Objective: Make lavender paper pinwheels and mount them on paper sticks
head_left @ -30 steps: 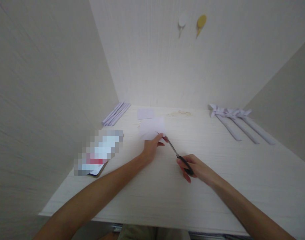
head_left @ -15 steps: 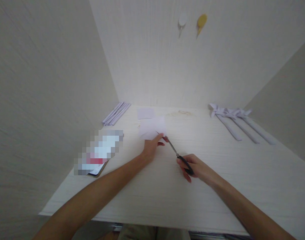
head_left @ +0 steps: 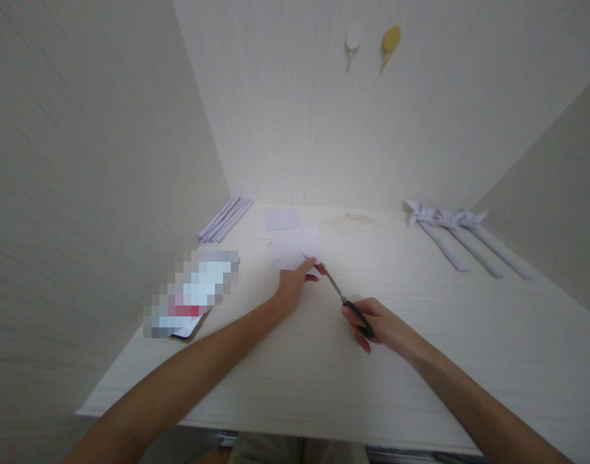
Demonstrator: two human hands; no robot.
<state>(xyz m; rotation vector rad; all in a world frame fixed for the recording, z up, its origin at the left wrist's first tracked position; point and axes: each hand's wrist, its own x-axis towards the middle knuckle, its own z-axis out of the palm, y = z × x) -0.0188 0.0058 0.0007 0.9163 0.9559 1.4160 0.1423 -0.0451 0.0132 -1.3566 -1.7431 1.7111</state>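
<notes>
A sheet of white paper (head_left: 295, 243) is held by its near right corner in my left hand (head_left: 295, 283), thumb on top and fingers beneath. My right hand (head_left: 370, 319) is closed around the black handles of a pair of scissors (head_left: 334, 281). The scissors point up and left, and their blades reach the paper's near right corner beside my left fingertips. How far the blades overlap the paper is hard to make out. Just behind it lies a smaller piece of white paper (head_left: 282, 219), flat on the table.
White paper tubes (head_left: 226, 220) lie bundled at the back left, near a phone (head_left: 193, 328) with a blurred screen. Paper pinwheels on sticks (head_left: 452, 222) rest at the back right. White (head_left: 353, 40) and yellow hooks (head_left: 391, 40) hang on the wall above the table (head_left: 285, 380).
</notes>
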